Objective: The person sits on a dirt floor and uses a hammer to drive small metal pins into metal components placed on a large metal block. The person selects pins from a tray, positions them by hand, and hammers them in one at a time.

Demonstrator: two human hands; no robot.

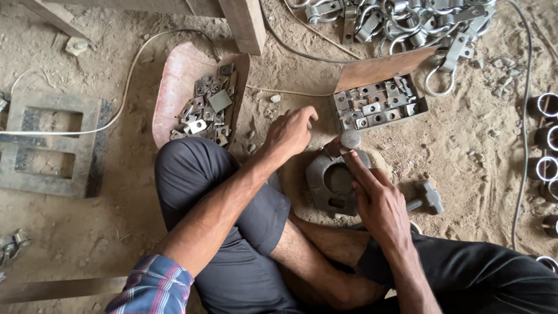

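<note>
Over dirt floor, right hand pinches metal piece.

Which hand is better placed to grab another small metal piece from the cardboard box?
Left, probably. The left hand hovers free, beside the cardboard box. The right hand presses its fingers on the metal block.

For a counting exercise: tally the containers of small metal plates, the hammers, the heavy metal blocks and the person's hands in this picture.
Containers of small metal plates: 2, a pink tray and a cardboard box
Hammers: 1
Heavy metal blocks: 1
Hands: 2, left hand and right hand
Total: 6
</note>
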